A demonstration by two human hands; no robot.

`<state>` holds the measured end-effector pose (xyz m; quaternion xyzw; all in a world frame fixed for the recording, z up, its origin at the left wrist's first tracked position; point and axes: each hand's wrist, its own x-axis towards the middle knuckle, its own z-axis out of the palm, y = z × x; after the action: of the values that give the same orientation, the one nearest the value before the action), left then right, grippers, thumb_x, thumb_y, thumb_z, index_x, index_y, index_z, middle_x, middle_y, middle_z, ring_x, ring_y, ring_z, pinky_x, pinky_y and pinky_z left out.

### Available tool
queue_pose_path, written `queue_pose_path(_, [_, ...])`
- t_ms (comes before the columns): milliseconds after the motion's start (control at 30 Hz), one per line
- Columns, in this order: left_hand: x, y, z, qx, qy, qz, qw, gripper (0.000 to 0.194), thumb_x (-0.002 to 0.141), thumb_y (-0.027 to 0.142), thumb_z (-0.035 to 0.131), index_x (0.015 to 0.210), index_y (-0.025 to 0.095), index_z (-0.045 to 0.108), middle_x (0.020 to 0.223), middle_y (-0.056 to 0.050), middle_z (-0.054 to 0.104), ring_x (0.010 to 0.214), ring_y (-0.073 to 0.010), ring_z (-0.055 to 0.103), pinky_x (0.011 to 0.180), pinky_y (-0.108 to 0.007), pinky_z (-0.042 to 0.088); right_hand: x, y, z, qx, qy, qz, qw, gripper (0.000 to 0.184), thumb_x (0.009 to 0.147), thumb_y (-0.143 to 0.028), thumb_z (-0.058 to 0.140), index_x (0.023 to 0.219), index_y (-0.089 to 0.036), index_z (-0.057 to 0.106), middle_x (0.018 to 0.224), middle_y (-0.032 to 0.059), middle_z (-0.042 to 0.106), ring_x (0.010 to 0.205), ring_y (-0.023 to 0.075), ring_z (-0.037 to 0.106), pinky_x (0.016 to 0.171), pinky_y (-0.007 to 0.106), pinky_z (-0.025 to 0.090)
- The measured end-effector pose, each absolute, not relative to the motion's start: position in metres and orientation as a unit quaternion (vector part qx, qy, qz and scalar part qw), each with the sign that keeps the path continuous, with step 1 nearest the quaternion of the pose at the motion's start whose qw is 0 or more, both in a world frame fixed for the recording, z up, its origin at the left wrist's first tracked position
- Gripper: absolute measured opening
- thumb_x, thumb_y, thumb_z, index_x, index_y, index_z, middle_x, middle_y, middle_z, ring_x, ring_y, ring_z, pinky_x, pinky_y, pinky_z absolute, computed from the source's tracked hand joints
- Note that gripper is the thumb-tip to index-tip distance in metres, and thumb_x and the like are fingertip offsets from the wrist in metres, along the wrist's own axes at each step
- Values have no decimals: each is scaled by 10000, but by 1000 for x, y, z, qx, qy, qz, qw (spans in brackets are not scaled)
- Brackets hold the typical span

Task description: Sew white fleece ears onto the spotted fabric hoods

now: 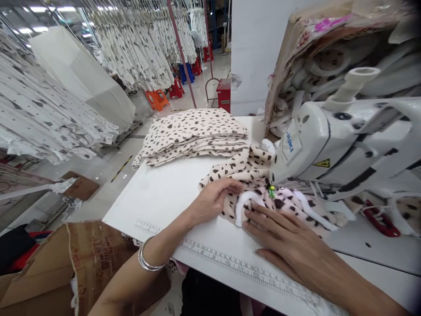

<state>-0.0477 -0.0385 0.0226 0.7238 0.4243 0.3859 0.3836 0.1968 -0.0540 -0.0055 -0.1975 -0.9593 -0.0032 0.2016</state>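
One curved left hand and one spread right hand press dark-spotted cream fabric with white binding

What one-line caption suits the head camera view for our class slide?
Left hand and right hand press spotted fabric with white trim on a table beside a JUKI sewing machine.

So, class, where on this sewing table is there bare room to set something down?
The white tabletop is bare between the stack of spotted fabric and the left hand, above the printed ruler. A smaller grey patch lies right of the right hand. Crowded: under the JUKI sewing machine head, where bunched spotted fabric and both hands meet.
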Motion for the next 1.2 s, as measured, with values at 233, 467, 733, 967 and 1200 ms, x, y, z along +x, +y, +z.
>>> queue_pose_path(233, [-67, -42, 37, 657, 468, 552, 214, 286, 848, 14, 418, 849, 143, 674, 840, -67, 683, 818, -166, 657, 760, -331, 574, 196, -52, -13, -194, -961, -1, 196, 462, 930, -349, 514, 1379, -245, 475, 1448, 26, 459, 1339, 261, 404, 973, 431, 470])
queue_pose_path(467, [-50, -49, 32, 809, 332, 427, 230, 323, 722, -9, 403, 863, 162, 637, 831, -63, 697, 820, -193, 670, 717, -343, 579, 196, -55, -11, -240, -942, 45, 230, 505, 946, -314, 491, 1424, -183, 395, 1415, 83, 497, 1304, 243, 453, 1001, 417, 475])
queue_pose_path(733, [-53, -49, 32, 845, 387, 234, 285, 439, 741, 61, 444, 1151, 195, 525, 1184, -111, 544, 1096, -252, 550, 902, -408, 515, 205, -48, -11, -282, -916, 60, 277, 430, 923, -249, 498, 1350, -199, 484, 1207, 120, 600, 1152, 265, 564, 929, 435, 525])
queue_pose_path(967, [-51, -50, 31, 854, 396, 212, 261, 499, 763, 143, 591, 1236, 180, 436, 1246, -123, 511, 1172, -259, 492, 1006, -422, 454, 210, -47, -8, -308, -888, 102, 324, 254, 954, -200, 455, 1146, -216, 620, 1024, 55, 678, 969, 191, 649, 837, 343, 562])
queue_pose_path(1200, [-57, -44, 19, 863, 397, 285, 129, 408, 678, -17, 428, 999, 184, 578, 1004, -84, 613, 1008, -236, 568, 856, -391, 508, 218, -44, 10, -309, -884, 217, 276, 226, 926, -235, 489, 1093, -230, 641, 1035, 60, 667, 1002, 208, 616, 821, 369, 529])
